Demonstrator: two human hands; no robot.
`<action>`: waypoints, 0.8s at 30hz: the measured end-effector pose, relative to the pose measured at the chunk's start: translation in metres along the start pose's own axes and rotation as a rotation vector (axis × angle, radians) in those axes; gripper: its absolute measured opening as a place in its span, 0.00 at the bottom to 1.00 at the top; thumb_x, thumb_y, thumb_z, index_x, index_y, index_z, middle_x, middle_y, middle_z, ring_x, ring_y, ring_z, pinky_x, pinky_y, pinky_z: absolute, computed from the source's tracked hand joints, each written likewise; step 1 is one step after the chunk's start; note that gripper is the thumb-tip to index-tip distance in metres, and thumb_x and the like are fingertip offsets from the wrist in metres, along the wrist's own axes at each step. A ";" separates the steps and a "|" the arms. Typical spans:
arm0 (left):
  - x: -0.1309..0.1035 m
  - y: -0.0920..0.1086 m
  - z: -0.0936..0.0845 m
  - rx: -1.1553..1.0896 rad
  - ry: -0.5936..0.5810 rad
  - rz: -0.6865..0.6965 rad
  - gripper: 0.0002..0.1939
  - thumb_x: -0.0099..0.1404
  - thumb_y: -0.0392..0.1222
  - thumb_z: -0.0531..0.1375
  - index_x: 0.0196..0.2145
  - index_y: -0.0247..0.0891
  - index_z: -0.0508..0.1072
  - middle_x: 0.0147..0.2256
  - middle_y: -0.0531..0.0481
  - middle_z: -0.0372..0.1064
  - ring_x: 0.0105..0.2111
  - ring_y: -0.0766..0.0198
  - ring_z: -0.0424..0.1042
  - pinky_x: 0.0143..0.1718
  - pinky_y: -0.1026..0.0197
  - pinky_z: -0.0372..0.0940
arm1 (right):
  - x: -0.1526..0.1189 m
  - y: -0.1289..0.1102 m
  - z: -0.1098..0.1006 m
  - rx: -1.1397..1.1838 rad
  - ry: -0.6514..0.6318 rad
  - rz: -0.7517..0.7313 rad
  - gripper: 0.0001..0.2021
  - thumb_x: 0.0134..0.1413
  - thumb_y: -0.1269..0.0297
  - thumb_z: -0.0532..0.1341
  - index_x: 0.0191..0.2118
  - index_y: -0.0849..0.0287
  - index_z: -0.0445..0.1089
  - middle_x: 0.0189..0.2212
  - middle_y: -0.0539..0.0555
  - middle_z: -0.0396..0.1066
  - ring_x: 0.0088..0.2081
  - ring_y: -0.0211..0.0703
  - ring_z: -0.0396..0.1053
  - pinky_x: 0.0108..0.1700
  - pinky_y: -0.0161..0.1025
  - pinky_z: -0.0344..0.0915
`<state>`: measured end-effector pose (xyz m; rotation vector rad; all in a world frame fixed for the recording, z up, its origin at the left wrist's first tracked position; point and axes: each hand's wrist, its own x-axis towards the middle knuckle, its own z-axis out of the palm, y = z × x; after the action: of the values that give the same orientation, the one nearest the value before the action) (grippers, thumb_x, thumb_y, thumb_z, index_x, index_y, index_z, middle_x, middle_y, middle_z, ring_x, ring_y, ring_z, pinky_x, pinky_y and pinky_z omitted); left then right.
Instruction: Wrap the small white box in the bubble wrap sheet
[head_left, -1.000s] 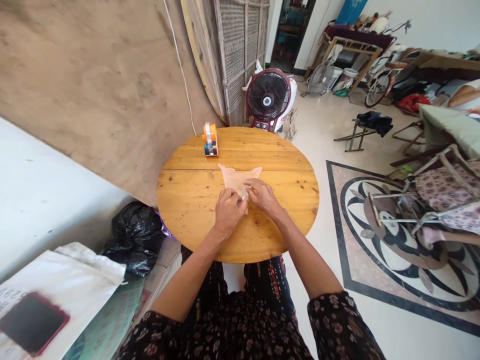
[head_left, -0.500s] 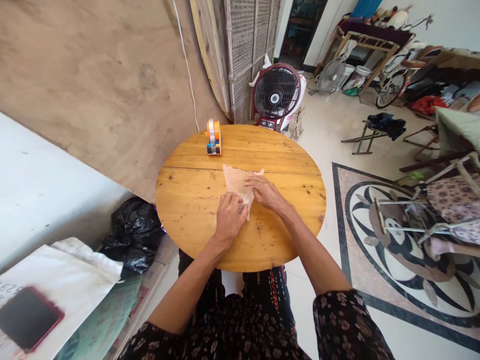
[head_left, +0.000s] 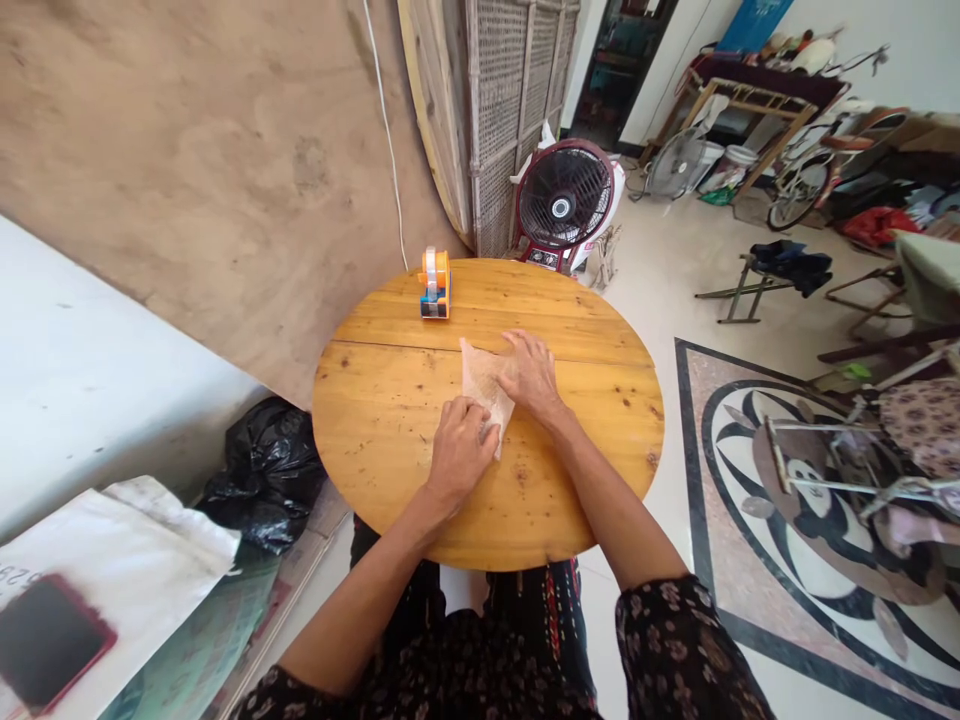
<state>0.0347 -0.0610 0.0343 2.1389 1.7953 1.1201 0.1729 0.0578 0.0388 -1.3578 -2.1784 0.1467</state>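
Note:
A thin, pale pink wrapping sheet (head_left: 485, 378) lies on the round wooden table (head_left: 390, 400), narrowing toward its near end. My left hand (head_left: 459, 450) is closed on the sheet's lower left part, with curled fingers. At the sheet's upper right edge, my right hand (head_left: 531, 375) has its fingers bent over the edge and pressed on it. Whatever may lie beneath the fingers is hidden. An orange and blue tape dispenser (head_left: 435, 285) stands near the table's far edge.
Behind the table stands a dark red fan (head_left: 564, 195). A black plastic bag (head_left: 266, 465) and a red-edged phone (head_left: 52, 640) on white sacking are at the left. To the right is a folding stool (head_left: 757, 280) with dark cloth on it.
My right hand has shifted onto the sheet's upper right edge, and that side now looks folded or covered. My left hand stays on the lower part. The whole view has shifted slightly.

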 end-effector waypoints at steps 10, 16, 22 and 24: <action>0.002 -0.003 -0.002 -0.014 -0.006 0.031 0.04 0.59 0.34 0.61 0.33 0.39 0.69 0.39 0.44 0.66 0.47 0.53 0.64 0.51 0.50 0.64 | 0.030 0.012 0.009 0.423 -0.236 0.076 0.07 0.49 0.66 0.61 0.34 0.57 0.75 0.32 0.50 0.77 0.37 0.43 0.72 0.44 0.39 0.64; 0.009 -0.013 -0.002 -0.063 -0.075 0.139 0.03 0.61 0.34 0.59 0.33 0.40 0.69 0.39 0.44 0.66 0.54 0.51 0.63 0.55 0.49 0.63 | 0.031 0.023 0.018 0.456 -0.154 0.186 0.07 0.48 0.66 0.59 0.30 0.58 0.74 0.26 0.48 0.74 0.30 0.38 0.69 0.34 0.33 0.62; 0.028 -0.023 -0.009 -0.074 -0.281 0.246 0.02 0.59 0.34 0.58 0.31 0.39 0.68 0.40 0.44 0.67 0.49 0.54 0.68 0.48 0.54 0.66 | 0.029 0.029 0.015 0.327 -0.172 0.232 0.07 0.47 0.68 0.57 0.25 0.57 0.72 0.21 0.46 0.70 0.26 0.37 0.65 0.29 0.31 0.57; 0.036 -0.023 -0.012 -0.051 -0.374 0.258 0.03 0.58 0.34 0.58 0.31 0.39 0.68 0.39 0.45 0.67 0.44 0.56 0.69 0.45 0.56 0.67 | 0.028 0.032 0.015 0.319 -0.184 0.252 0.07 0.47 0.68 0.57 0.25 0.58 0.72 0.21 0.47 0.69 0.26 0.37 0.65 0.28 0.31 0.57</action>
<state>0.0099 -0.0265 0.0467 2.4026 1.3463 0.7316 0.1812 0.1003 0.0256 -1.4690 -2.0080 0.7089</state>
